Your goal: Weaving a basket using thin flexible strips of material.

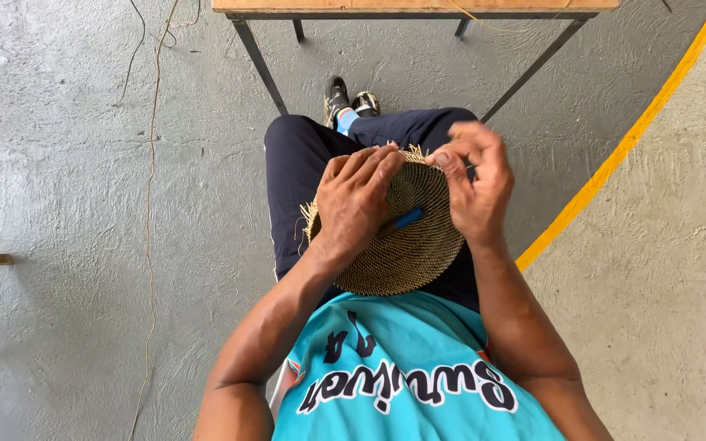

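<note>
While the left hand [353,204] is clamping the woven disc [402,245] flat, the right hand [471,184] is pinching a fibre at the rim, best kept taut.

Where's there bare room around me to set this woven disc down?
Bare concrete floor lies on your left, between your leg and the thin cord. More lies right, on both sides of the yellow line. Your lap is crowded: the left hand and right hand grip the woven disc with its blue-handled tool.

A wooden table [415,5] stands ahead on grey concrete floor [59,204] crossed by a yellow line [614,159].
</note>
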